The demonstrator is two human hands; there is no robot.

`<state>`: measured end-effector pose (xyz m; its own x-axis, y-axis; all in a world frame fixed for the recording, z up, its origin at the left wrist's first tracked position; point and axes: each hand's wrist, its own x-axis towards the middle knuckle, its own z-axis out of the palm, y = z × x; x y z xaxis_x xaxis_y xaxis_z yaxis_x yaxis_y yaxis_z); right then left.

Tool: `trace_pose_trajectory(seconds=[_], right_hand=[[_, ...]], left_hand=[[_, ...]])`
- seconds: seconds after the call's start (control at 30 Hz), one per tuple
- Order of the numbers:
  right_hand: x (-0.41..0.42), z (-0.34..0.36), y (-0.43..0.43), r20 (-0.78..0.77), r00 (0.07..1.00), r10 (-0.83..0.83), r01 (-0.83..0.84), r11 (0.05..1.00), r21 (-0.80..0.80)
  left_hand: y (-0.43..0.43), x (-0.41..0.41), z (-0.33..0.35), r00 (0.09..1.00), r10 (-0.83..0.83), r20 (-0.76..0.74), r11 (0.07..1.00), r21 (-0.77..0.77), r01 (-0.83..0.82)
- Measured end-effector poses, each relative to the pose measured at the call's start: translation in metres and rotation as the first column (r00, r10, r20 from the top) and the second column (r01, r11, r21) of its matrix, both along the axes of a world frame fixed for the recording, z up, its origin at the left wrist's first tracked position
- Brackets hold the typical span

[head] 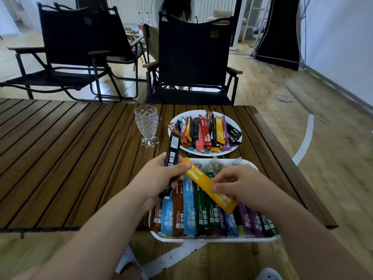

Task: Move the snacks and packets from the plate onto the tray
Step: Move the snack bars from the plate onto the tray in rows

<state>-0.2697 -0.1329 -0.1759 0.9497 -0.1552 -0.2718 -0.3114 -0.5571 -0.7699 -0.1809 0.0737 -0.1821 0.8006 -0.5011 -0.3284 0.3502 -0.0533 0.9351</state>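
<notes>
Hands held close together above a white tray (pixel 212 239), each clamped on one sachet. Left hand (pixel 159 178) grips a black stick packet (pixel 173 147) around its lower half, fingers curled round it; the packet stands nearly upright and rises beyond the knuckles. Right hand (pixel 242 186) pinches a yellow stick packet (pixel 207 183) between thumb and fingers near its middle. This packet slants from upper left to lower right, its upper end at the left thumb tip and its lower end over the tray. Directly beneath both hands, a row of stick packets (pixel 189 215) lies side by side in the tray: brown, light blue, green, dark blue, purple. Just beyond the fingertips, at the tray's far end, sit pyramid tea bags (pixel 213 167). Farther beyond the hands, a round white plate (pixel 201 153) carries a heap of mixed sachets (pixel 205 132) in red, black, yellow and purple. Beyond the left hand, slightly to its left, a cut-glass goblet (pixel 147 126) stands upright on the slatted wooden table (pixel 60 158). Black folding chairs (pixel 193 57) stand past the table's far edge.
</notes>
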Motion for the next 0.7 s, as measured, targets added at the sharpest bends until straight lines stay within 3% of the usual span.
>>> trace_pose_trajectory(seconds=[0.17,0.3,0.43,0.5,0.6,0.67,0.7], right_hand=[[-0.001,-0.003,-0.022,-0.136,0.981,-0.141,0.137,0.99,-0.035],[-0.003,-0.002,-0.027,-0.342,0.934,-0.101,0.088,0.995,-0.055],[-0.001,-0.011,-0.015,-0.426,0.904,-0.044,0.031,0.999,-0.037],[0.001,-0.015,-0.011,-0.395,0.918,-0.047,0.01,0.995,-0.096],[0.003,-0.017,-0.014,-0.252,0.963,-0.096,0.012,0.949,-0.315],[0.007,-0.016,-0.016,-0.069,0.988,-0.142,0.122,0.964,-0.236],[0.009,-0.014,-0.015,0.011,0.987,-0.163,0.164,0.983,-0.078]], left_hand=[[-0.005,0.001,0.001,0.977,0.124,-0.173,0.99,-0.048,-0.134],[-0.004,0.002,0.0,0.964,0.103,-0.245,0.985,-0.11,-0.134],[-0.002,-0.001,0.0,0.952,0.036,-0.303,0.988,-0.13,-0.079],[0.0,-0.002,-0.001,0.955,-0.021,-0.295,0.991,-0.131,-0.019],[0.003,-0.001,-0.002,0.974,-0.055,-0.218,0.998,-0.046,0.046],[0.004,-0.001,-0.002,0.99,-0.053,-0.132,0.999,-0.004,0.053],[0.003,-0.001,-0.001,0.994,-0.052,-0.097,0.999,0.001,0.052]])
